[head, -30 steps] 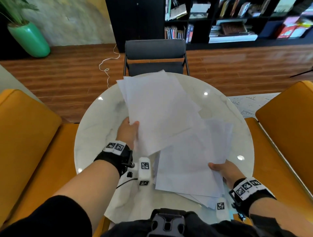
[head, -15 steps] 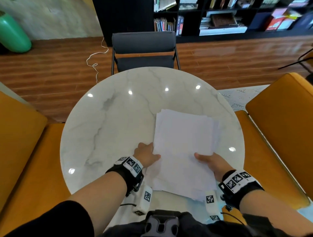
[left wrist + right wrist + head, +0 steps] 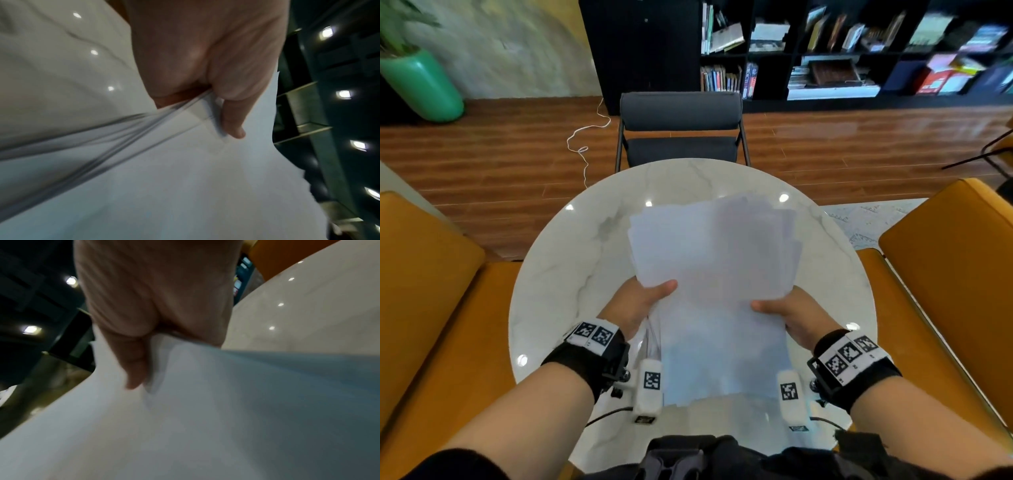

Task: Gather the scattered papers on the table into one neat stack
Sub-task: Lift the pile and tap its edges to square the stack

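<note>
A loose stack of white papers (image 3: 719, 284) is held up over the round marble table (image 3: 571, 260), its far end tilted away from me. My left hand (image 3: 643, 301) grips the stack's left edge, thumb on top. My right hand (image 3: 784, 310) grips the right edge the same way. In the left wrist view the thumb (image 3: 232, 113) presses on the papers (image 3: 185, 178) and several sheet edges fan apart below it. In the right wrist view the thumb (image 3: 131, 360) lies on the top sheet (image 3: 205, 418). The fingers under the stack are hidden.
A dark grey chair (image 3: 681, 130) stands at the table's far side. Orange seats flank it at left (image 3: 424, 274) and right (image 3: 945, 260). A green pot (image 3: 421, 85), a white cable (image 3: 585, 144) on the wood floor and black bookshelves (image 3: 825, 48) lie beyond.
The papers lay flat on the table half a second ago; both hands have since lifted them up off it. Before that the left hand brought its sheets onto the right pile.
</note>
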A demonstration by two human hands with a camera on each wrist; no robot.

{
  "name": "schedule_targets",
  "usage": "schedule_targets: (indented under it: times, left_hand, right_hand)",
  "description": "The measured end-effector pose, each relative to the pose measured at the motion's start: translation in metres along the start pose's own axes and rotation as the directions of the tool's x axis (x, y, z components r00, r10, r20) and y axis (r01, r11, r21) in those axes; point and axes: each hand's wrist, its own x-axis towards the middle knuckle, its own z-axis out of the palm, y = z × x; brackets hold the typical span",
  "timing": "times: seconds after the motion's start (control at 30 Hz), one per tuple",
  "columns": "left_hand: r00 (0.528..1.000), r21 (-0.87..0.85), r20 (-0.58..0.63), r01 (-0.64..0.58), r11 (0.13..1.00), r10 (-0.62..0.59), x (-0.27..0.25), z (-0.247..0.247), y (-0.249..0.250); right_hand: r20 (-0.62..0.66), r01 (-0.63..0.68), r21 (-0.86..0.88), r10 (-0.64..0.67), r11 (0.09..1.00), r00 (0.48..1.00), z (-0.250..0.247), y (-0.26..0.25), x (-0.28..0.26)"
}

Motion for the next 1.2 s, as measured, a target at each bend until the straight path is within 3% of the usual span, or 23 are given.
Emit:
schedule_targets:
  times: [0.07,0.17,0.27,0.37,0.5,0.63,0.73,0.9,1.1,1.2]
  left_hand:
    - [0.991,0.047,-0.084,-0.104,0.993,0.108,-0.006,0.0,0.016]
    - [0.96,0.008,-0.145,-0.241,0.97,0.24,-0.019,-0.005,0.044]
    - [0.907,-0.01,-0.12,-0.408,0.913,0.404,-0.036,-0.014,0.067]
    - [0.882,-0.018,-0.14,-0.456,0.89,0.45,-0.04,-0.03,0.072]
    - [0.921,-0.04,-0.139,-0.372,0.927,0.364,-0.034,-0.046,0.058]
    - [0.942,-0.085,-0.18,-0.301,0.95,0.282,-0.027,-0.052,0.048]
    - [0.938,-0.084,-0.152,-0.327,0.941,0.312,-0.026,-0.047,0.053]
    - [0.904,-0.103,-0.074,-0.427,0.898,0.422,-0.027,-0.048,0.071]
    - [0.944,-0.03,0.08,-0.319,0.947,0.321,-0.022,-0.049,0.063]
    - [0.952,-0.004,-0.003,-0.306,0.952,0.306,-0.019,-0.03,0.061]
  right_hand:
    - [-0.116,0.116,-0.003,-0.116,0.993,0.987,0.013,-0.016,0.006]
    - [-0.187,0.3,0.006,-0.293,0.954,0.938,0.032,-0.038,0.006]
    - [-0.185,0.447,0.007,-0.438,0.895,0.88,0.05,-0.055,-0.003]
    - [-0.117,0.534,-0.018,-0.532,0.845,0.839,0.059,-0.057,-0.008]
    - [-0.079,0.423,-0.029,-0.424,0.906,0.902,0.06,-0.042,-0.003]
    - [-0.133,0.322,-0.049,-0.326,0.945,0.936,0.061,-0.031,0.008]
    - [-0.123,0.334,-0.032,-0.336,0.942,0.934,0.065,-0.037,0.008]
    - [-0.038,0.461,0.048,-0.459,0.886,0.888,0.066,-0.061,-0.003]
    - [0.017,0.382,-0.032,-0.382,0.924,0.924,0.057,-0.048,0.002]
    - [-0.006,0.351,-0.092,-0.353,0.932,0.936,0.07,-0.044,0.007]
